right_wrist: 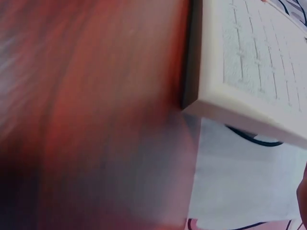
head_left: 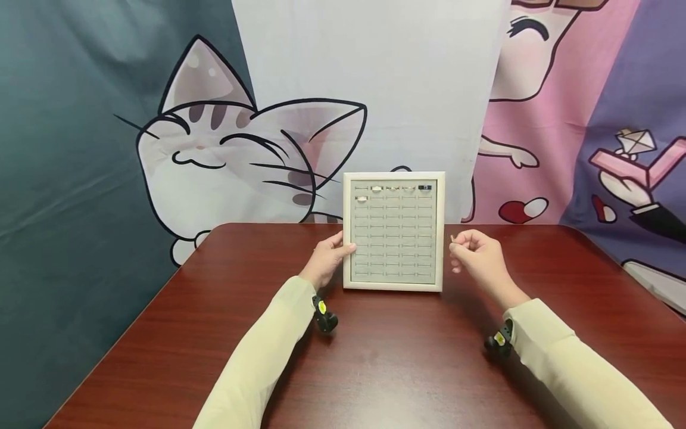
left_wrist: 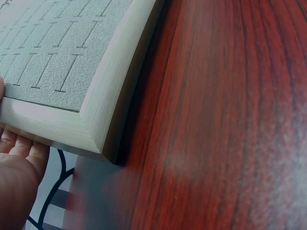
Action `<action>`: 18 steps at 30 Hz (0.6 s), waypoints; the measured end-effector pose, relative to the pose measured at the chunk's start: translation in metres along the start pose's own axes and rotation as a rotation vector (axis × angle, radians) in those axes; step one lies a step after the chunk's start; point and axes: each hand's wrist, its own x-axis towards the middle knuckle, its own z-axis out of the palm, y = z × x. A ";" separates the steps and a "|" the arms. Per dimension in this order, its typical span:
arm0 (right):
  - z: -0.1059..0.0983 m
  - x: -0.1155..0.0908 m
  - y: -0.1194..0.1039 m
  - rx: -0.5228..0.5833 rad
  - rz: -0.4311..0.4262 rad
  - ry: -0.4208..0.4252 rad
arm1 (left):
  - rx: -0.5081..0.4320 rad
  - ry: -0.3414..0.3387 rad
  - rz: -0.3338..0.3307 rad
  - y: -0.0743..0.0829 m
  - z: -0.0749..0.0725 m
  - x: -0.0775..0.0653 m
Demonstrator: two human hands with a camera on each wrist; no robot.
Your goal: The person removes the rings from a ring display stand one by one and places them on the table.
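Observation:
A ring display board with a pale frame and grey slotted padding stands upright on the table. My left hand grips its left side, thumb over the front of the frame; in the left wrist view the fingers reach behind the frame's edge. To the right of the board, my right hand pinches a small ring between thumb and fingertips, apart from the frame. Several rings sit in the upper slots, among them a dark ring at top right and a pale ring in the second row.
The reddish-brown wooden table spreads around the board. Behind it hangs a printed cloth backdrop with a cartoon cat. A black wrist camera is strapped to the left wrist, another camera to the right.

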 end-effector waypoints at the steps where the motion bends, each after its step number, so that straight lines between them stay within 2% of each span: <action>1: -0.003 -0.001 0.001 0.004 0.003 0.002 | 0.001 0.000 -0.002 0.000 0.000 0.000; 9: -0.019 -0.014 0.007 0.024 0.024 -0.007 | 0.001 0.002 0.008 -0.001 0.000 0.000; 14: -0.027 -0.020 0.014 0.064 0.071 -0.009 | -0.025 -0.002 0.023 -0.002 0.001 0.000; 18: -0.036 -0.020 0.021 0.012 0.154 -0.090 | -0.036 -0.007 0.030 -0.002 0.001 0.000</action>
